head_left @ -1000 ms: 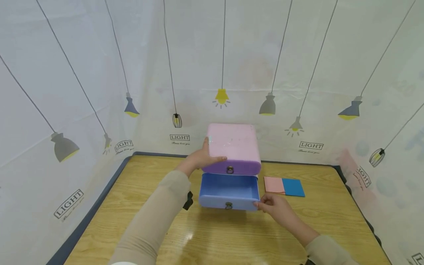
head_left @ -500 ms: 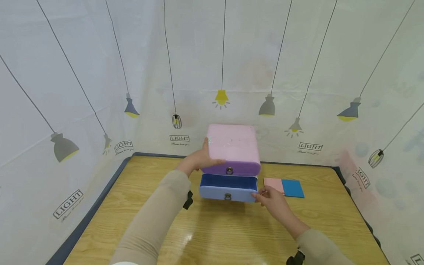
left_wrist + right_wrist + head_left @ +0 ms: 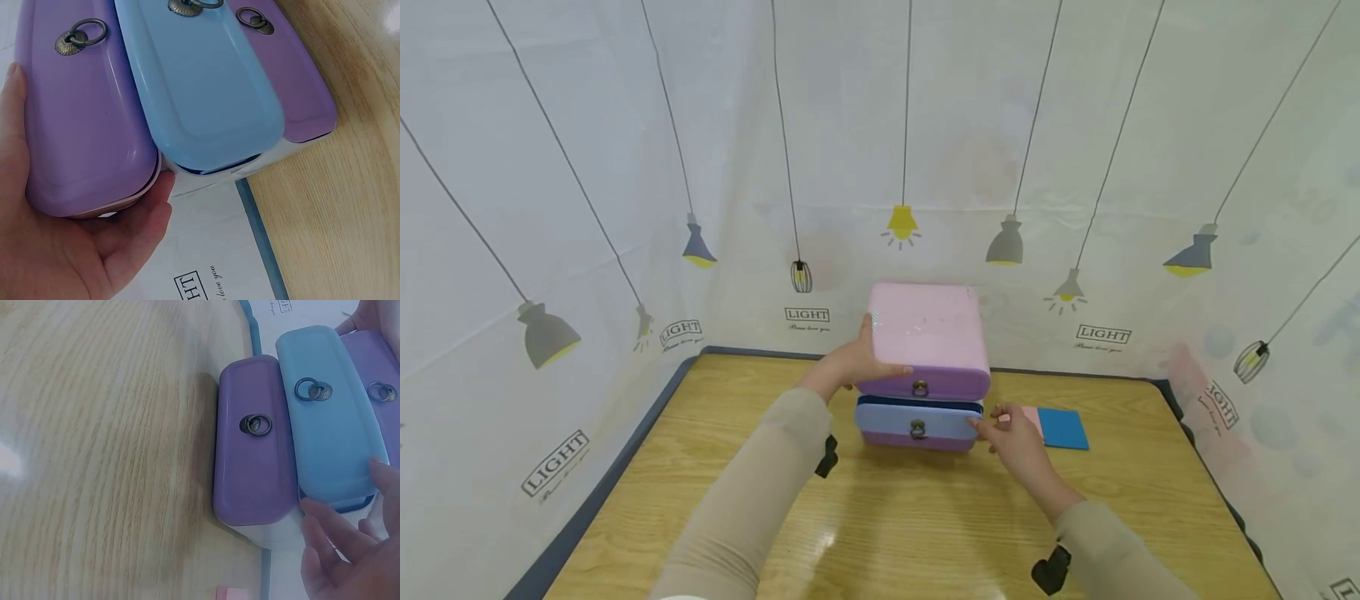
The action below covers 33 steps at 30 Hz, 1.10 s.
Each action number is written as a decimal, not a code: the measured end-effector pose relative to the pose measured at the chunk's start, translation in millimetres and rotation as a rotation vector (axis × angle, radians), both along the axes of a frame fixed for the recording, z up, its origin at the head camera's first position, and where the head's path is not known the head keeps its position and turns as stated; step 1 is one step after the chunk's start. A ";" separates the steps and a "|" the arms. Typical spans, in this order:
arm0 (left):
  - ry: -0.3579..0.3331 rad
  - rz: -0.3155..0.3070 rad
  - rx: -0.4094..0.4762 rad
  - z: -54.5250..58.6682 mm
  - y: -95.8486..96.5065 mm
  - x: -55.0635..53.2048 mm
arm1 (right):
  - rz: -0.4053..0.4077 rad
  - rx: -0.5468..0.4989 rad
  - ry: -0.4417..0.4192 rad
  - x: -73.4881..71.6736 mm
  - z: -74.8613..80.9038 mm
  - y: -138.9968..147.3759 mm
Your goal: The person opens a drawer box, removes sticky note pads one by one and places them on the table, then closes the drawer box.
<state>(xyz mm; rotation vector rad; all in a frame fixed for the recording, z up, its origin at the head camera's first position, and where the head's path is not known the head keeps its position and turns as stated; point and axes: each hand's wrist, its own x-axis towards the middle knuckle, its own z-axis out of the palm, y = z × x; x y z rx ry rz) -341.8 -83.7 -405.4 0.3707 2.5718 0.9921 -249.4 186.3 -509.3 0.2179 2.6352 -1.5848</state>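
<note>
A small drawer box (image 3: 928, 325) with a pink top stands at the back of the table. My left hand (image 3: 853, 360) grips its upper left side, thumb along the top front edge and fingers round the side. Its upper purple drawer (image 3: 87, 125) is shut. Below that, the light blue drawer (image 3: 880, 418) sticks out a little, a thin dark gap showing along its top. At that drawer's right end, my right hand (image 3: 1021, 446) pinches the front, thumb on its face and fingers at the edge. The lower purple drawer (image 3: 256, 475) is shut. Each drawer has a bronze ring pull.
Right of the box lie a flat blue square (image 3: 1063, 427) and a pink square (image 3: 1032, 417), the pink one partly behind my right hand. A white sheet (image 3: 737, 250) printed with hanging lamps rises behind the wooden table (image 3: 715, 500).
The blue drawer has slid back from well pulled out to nearly closed, my right hand moving inward with it. The lower purple drawer front has come into view. My left hand stays put.
</note>
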 end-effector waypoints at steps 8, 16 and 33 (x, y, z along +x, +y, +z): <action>0.015 -0.011 -0.005 -0.5 -0.3 0.3 | -0.008 -0.001 0.022 -9.5 1.4 0.7; 0.008 -0.018 0.023 2.6 -1.0 2.4 | -0.010 -0.005 0.030 -12.8 1.2 -1.0; 0.005 -0.024 0.039 0.2 -0.6 -2.6 | 0.003 0.077 0.020 -4.8 -6.4 -2.4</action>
